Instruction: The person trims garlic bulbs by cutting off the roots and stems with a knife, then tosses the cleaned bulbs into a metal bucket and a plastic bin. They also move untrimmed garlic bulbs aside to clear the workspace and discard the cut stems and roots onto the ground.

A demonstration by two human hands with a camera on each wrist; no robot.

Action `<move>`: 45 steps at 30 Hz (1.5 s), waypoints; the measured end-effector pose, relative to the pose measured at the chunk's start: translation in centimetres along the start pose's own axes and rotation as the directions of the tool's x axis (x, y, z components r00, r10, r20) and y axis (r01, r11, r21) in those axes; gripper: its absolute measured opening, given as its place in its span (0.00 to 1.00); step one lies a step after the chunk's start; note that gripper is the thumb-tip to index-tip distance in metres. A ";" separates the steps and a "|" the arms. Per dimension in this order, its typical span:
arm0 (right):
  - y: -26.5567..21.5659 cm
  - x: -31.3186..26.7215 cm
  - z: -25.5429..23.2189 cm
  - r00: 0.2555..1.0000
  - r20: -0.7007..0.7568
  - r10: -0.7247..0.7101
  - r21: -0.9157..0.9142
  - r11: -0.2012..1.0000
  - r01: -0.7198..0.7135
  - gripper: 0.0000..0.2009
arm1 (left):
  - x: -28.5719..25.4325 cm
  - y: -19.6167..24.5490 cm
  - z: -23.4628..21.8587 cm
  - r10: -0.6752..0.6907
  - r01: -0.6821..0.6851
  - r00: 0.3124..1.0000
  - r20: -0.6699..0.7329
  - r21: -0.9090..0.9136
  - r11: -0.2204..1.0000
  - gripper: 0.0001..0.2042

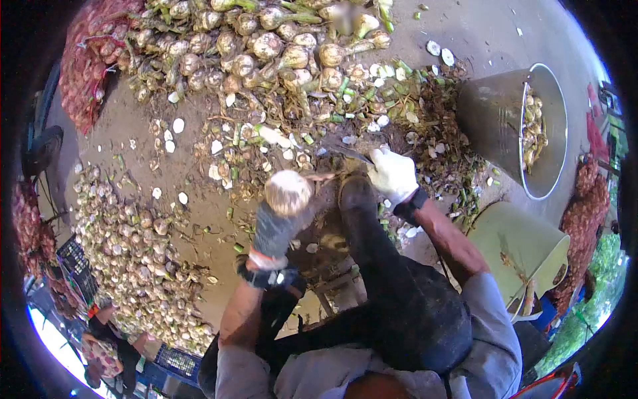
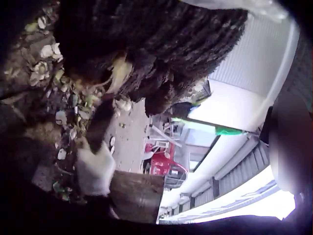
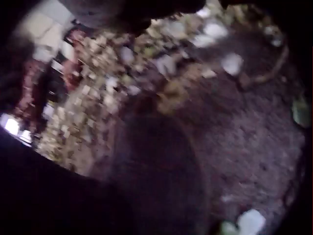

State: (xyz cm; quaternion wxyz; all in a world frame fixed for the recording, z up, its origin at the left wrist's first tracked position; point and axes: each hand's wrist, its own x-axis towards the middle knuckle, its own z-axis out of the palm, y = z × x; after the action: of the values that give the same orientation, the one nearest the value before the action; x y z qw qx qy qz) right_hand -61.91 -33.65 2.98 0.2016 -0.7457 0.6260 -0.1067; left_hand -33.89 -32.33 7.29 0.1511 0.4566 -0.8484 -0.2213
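Observation:
In the head view my left hand [image 1: 274, 229], in a dark grey glove, grips a garlic bulb [image 1: 288, 193] with its pale root end up. A thin dry stem sticks out from the bulb to the right. My right hand [image 1: 392, 174], in a white glove, holds a knife [image 1: 352, 155] whose blade points left, just above the dark boot. Bulb and blade are apart. The left wrist view has the ribbed grey glove [image 2: 146, 44] close up and the white glove [image 2: 95, 169] below it. The right wrist view is dark and blurred.
A heap of untrimmed garlic [image 1: 266, 50] lies ahead, a pile of trimmed bulbs [image 1: 139, 259] at the left. Cut scraps [image 1: 432, 126] litter the ground. At the right are a metal bucket [image 1: 492, 113] with bulbs inside and a tipped pale green bucket [image 1: 515, 243]. Red mesh sacks [image 1: 90, 66] stand around.

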 end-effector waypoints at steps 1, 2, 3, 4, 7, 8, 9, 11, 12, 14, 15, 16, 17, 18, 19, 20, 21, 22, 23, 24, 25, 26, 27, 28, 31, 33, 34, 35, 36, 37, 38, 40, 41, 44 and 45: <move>-1.2 -0.8 -1.5 0.998 -0.038 0.047 0.024 0.999 -0.046 0.05 | 0.5 0.3 -0.3 -0.370 0.416 0.908 0.198 -0.532 0.737 0.19; -1.0 -1.1 -1.2 0.996 -0.073 0.052 0.000 0.999 -0.052 0.07 | 1.0 -0.4 0.5 -0.442 0.449 0.877 0.190 -0.651 0.612 0.20; -0.9 -0.8 -1.3 0.995 -0.032 0.092 0.005 0.996 -0.092 0.08 | 1.5 -1.6 1.8 -0.511 0.457 0.838 0.191 -0.757 0.467 0.21; -0.2 -0.5 -0.8 0.980 0.023 0.198 0.058 0.978 -0.199 0.10 | 1.6 -3.3 2.8 -0.503 0.452 0.843 0.190 -0.757 0.471 0.21; 0.5 -1.0 0.9 0.928 0.087 0.362 0.238 0.897 -0.372 0.13 | 6.6 -4.7 3.0 -0.521 0.443 0.832 0.191 -0.793 0.417 0.18; 0.4 -1.5 1.5 0.899 0.098 0.426 0.365 0.825 -0.431 0.14 | 8.4 -5.3 4.0 -0.480 0.339 0.877 0.010 -0.721 0.605 0.20; 0.7 -1.8 2.3 0.901 0.090 0.425 0.364 0.828 -0.427 0.14 | 10.6 -6.5 5.5 -0.397 0.223 0.902 -0.170 -0.604 0.765 0.21; 1.0 -2.4 3.7 0.921 0.060 0.384 0.392 0.840 -0.375 0.15 | 14.3 -10.3 8.9 -0.404 0.369 0.906 -0.122 -0.235 0.899 0.27; 0.9 -2.4 3.2 0.921 0.084 0.379 0.431 0.820 -0.377 0.16 | 16.1 -8.7 7.6 -0.527 0.506 0.848 -0.048 -0.218 0.834 0.34; 0.9 -2.3 3.1 0.920 0.077 0.384 0.448 0.811 -0.376 0.15 | 18.4 -7.2 7.1 -0.624 0.614 0.779 0.060 0.127 0.779 0.30; 0.8 -2.2 3.0 0.921 0.075 0.383 0.464 0.804 -0.372 0.15 | 19.3 -6.9 7.1 -0.658 0.625 0.747 0.094 0.238 0.743 0.29; 0.6 -2.0 2.9 0.893 0.118 0.434 0.438 0.784 -0.439 0.14 | 19.5 -7.0 7.7 -0.669 0.641 0.742 0.056 0.236 0.730 0.27; 0.6 -1.8 3.0 0.897 0.114 0.427 0.442 0.787 -0.431 0.14 | 19.3 -7.3 8.2 -0.669 0.643 0.741 0.047 0.238 0.728 0.27; 0.8 -1.6 3.3 0.875 0.154 0.458 0.440 0.761 -0.476 0.14 | 19.2 -7.5 8.3 -0.634 0.616 0.773 0.029 0.204 0.761 0.27; 1.0 -1.2 3.5 0.855 0.191 0.482 0.440 0.737 -0.514 0.14 | 19.1 -7.8 8.3 -0.598 0.588 0.802 0.003 0.173 0.790 0.27; 1.0 -1.2 3.8 0.850 0.161 0.501 0.544 0.674 -0.501 0.14 | 19.0 -6.6 7.2 -0.616 0.619 0.784 -0.069 0.137 0.773 0.27; 0.1 -0.4 1.9 0.840 0.171 0.515 0.477 0.703 -0.528 0.14 | 19.2 -6.7 7.1 -0.605 0.609 0.793 -0.075 0.142 0.780 0.27; 0.3 -0.3 1.9 0.841 0.182 0.510 0.502 0.687 -0.526 0.14 | 19.2 -6.8 7.0 -0.623 0.621 0.781 -0.037 0.151 0.770 0.28; 0.6 -0.2 1.9 0.840 0.190 0.508 0.523 0.672 -0.525 0.14 | 19.3 -6.4 6.7 -0.637 0.629 0.771 0.001 0.156 0.762 0.29; 0.6 -0.1 1.9 0.844 0.184 0.503 0.529 0.673 -0.517 0.14 | 19.1 -6.1 7.0 -0.581 0.571 0.813 -0.037 0.248 0.782 0.26; 0.4 0.0 1.9 0.844 0.170 0.508 0.565 0.652 -0.506 0.14 | 19.5 -5.8 7.5 -0.604 0.599 0.793 -0.080 0.290 0.747 0.25; 0.3 0.1 2.0 0.846 0.155 0.510 0.599 0.633 -0.491 0.14 | 19.9 -6.0 8.2 -0.607 0.603 0.789 -0.094 0.303 0.738 0.25; 0.2 0.2 2.1 0.853 0.151 0.499 0.602 0.638 -0.480 0.14 | 20.4 -6.5 8.9 -0.610 0.610 0.785 -0.109 0.315 0.727 0.25; 0.1 0.3 2.2 0.844 0.181 0.505 0.606 0.619 -0.500 0.14 | 20.8 -7.3 9.3 -0.597 0.579 0.800 -0.058 0.333 0.744 0.24; 1.2 0.3 3.1 0.873 0.134 0.469 0.607 0.658 -0.446 0.15 | 20.1 -8.1 8.0 -0.521 0.508 0.852 -0.055 0.324 0.798 0.21; 1.5 0.3 2.2 0.903 0.066 0.425 0.695 0.630 -0.348 0.15 | 18.8 -6.6 4.4 -0.563 0.564 0.825 -0.044 0.010 0.826 0.13; 1.5 0.8 1.7 0.883 0.064 0.465 0.521 0.739 -0.427 0.16 | 17.3 -7.6 4.7 -0.493 0.427 0.866 -0.076 -0.401 0.811 0.15; 1.1 1.1 1.0 0.881 0.064 0.469 0.555 0.717 -0.422 0.17 | 15.5 -8.6 5.1 -0.446 0.216 0.886 -0.127 -0.739 0.639 0.18; 0.9 1.5 0.9 0.888 0.054 0.457 0.484 0.766 -0.424 0.16 | 13.6 -9.5 4.6 -0.455 0.193 0.890 -0.033 -0.877 0.441 0.20; 0.6 2.3 0.9 0.899 0.045 0.435 0.412 0.812 -0.413 0.16 | 11.8 -10.0 3.8 -0.451 0.168 0.891 0.053 -0.961 0.219 0.22; -0.1 3.4 0.4 0.913 0.082 0.400 0.341 0.849 -0.403 0.15 | 9.4 -9.1 2.5 -0.549 0.343 0.827 0.119 -0.882 0.324 0.20; -2.3 4.2 0.3 0.959 0.032 0.282 0.268 0.922 -0.281 0.12 | 7.2 -6.5 0.9 -0.596 0.322 0.791 0.138 -0.922 0.214 0.17; -3.6 4.8 -0.4 0.987 -0.025 0.162 0.198 0.968 -0.154 0.12 | 6.3 -5.8 0.5 -0.633 0.274 0.761 0.144 -0.955 0.112 0.15; -5.7 5.4 -0.9 0.999 -0.029 -0.041 0.151 0.988 0.044 0.09 | 2.3 -5.0 1.9 -0.727 0.445 0.654 0.211 -0.884 0.145 0.11; -6.0 5.4 -0.9 0.999 -0.025 -0.040 0.151 0.988 0.043 0.09 | 1.9 -4.8 2.0 -0.741 0.421 0.626 0.241 -0.905 0.062 0.10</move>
State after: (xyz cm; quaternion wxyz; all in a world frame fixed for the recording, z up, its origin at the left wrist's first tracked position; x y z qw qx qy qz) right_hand -55.91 -38.27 5.92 0.2484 -0.7399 0.6027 -0.1663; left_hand -32.46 -35.80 3.22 0.3926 0.6204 -0.2762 -0.6203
